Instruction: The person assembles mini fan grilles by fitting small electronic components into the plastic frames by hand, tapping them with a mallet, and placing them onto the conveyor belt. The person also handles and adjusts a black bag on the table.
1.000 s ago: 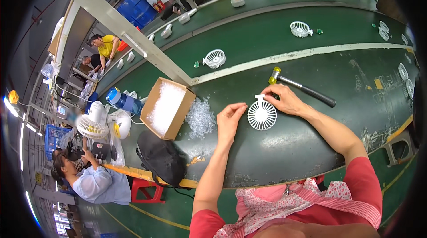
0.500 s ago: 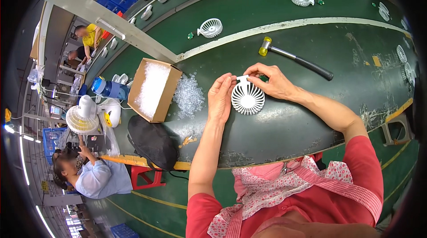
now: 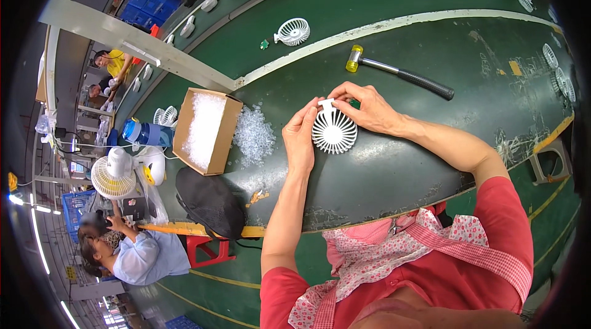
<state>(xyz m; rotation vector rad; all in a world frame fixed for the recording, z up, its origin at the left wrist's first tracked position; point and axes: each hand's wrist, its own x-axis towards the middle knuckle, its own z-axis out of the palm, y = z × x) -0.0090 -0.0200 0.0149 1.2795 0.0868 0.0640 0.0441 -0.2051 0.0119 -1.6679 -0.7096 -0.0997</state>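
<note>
Left fingers (image 3: 307, 113) just came in bunched, can't tell from here if gripping, beside that round white plastic fan cage (image 3: 334, 135), right fingers (image 3: 346, 91) pinching its neck (image 3: 327, 105), so it's two-handed now.

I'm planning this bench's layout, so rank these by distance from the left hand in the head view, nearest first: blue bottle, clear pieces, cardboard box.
1. Clear pieces: just left of the left hand.
2. Cardboard box: left, beside the pieces.
3. Blue bottle: left, past the box.
</note>
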